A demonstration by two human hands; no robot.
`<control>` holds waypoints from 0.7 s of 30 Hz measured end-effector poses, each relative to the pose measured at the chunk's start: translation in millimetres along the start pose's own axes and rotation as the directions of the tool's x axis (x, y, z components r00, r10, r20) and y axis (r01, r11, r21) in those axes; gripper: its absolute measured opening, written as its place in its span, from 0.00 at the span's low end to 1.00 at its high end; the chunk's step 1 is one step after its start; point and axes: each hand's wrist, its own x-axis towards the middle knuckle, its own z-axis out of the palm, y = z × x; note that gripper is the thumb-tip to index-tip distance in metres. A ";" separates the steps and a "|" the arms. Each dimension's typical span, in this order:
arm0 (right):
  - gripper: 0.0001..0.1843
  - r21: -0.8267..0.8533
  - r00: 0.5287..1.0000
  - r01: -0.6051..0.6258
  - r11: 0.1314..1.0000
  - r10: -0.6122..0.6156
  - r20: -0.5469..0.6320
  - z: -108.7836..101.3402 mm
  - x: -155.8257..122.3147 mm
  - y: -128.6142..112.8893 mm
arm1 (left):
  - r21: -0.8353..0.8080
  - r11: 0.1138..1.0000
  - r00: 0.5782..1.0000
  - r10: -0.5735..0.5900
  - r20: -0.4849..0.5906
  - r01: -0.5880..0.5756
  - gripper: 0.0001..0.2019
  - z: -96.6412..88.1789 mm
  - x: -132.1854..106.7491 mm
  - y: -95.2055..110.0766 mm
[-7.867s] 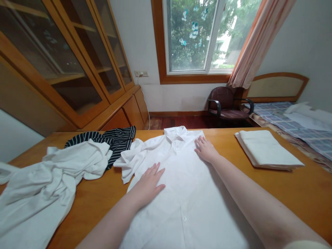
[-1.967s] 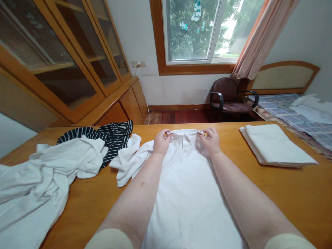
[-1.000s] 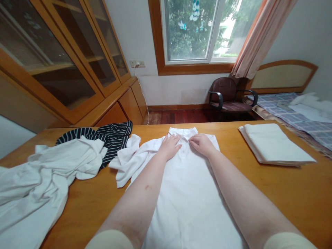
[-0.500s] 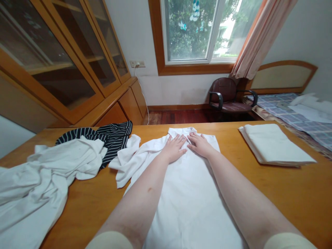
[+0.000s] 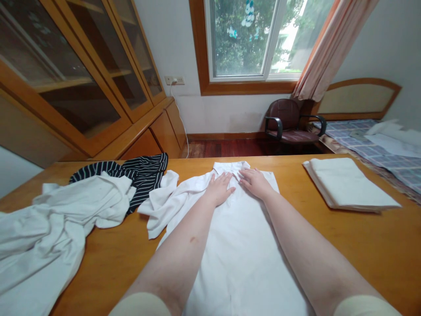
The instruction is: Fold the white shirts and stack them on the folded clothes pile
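Note:
A white collared shirt (image 5: 243, 245) lies spread on the wooden table (image 5: 371, 245), collar at the far end. My left hand (image 5: 219, 188) rests flat on the shirt's chest just below the collar, fingers stretched out. My right hand (image 5: 255, 182) lies flat beside it on the right of the placket, fingers also out. Both hands almost touch at the shirt's middle. The shirt's left sleeve (image 5: 161, 206) is bunched up on the table to the left.
A crumpled white garment (image 5: 55, 228) and a black-and-white striped garment (image 5: 138, 172) lie at the left. A folded white cloth stack (image 5: 348, 183) sits at the right. Beyond the table are a dark armchair (image 5: 289, 125), a bed (image 5: 381, 145) and glass-fronted cabinets (image 5: 75, 74).
My hands let go of the collar, came down onto the shirt's chest and flattened there. In the last half second they have slid slightly toward me.

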 end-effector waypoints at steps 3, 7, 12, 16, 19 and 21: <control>0.23 0.015 0.996 0.021 1.000 -0.022 0.082 0.2 -1.8 -4.6 | 0.007 1.000 1.000 -0.006 -0.026 0.006 0.31 -0.9 -0.2 3.6; 0.23 0.059 0.993 0.043 0.997 -0.049 0.106 1.1 -1.6 -3.5 | 0.047 0.995 0.996 0.088 -0.021 -0.087 0.30 1.3 1.3 6.0; 0.18 0.056 0.997 0.008 0.998 -0.004 -0.072 4.7 0.6 5.9 | 0.035 0.995 0.996 0.091 -0.005 -0.090 0.28 5.4 2.6 4.0; 0.22 -0.022 0.969 -0.125 0.992 0.117 -0.219 4.8 2.7 11.0 | 0.026 0.997 0.997 0.076 -0.006 -0.076 0.28 5.9 2.3 3.8; 0.24 -0.077 0.954 -0.229 0.971 0.208 -0.214 -3.6 15.2 15.0 | 0.027 0.997 0.998 0.068 -0.011 -0.068 0.28 6.5 2.0 4.1; 0.21 -0.083 0.960 -0.252 0.964 0.237 -0.151 -11.8 30.9 20.6 | 0.028 0.997 0.997 0.073 -0.020 -0.072 0.29 7.0 1.9 3.9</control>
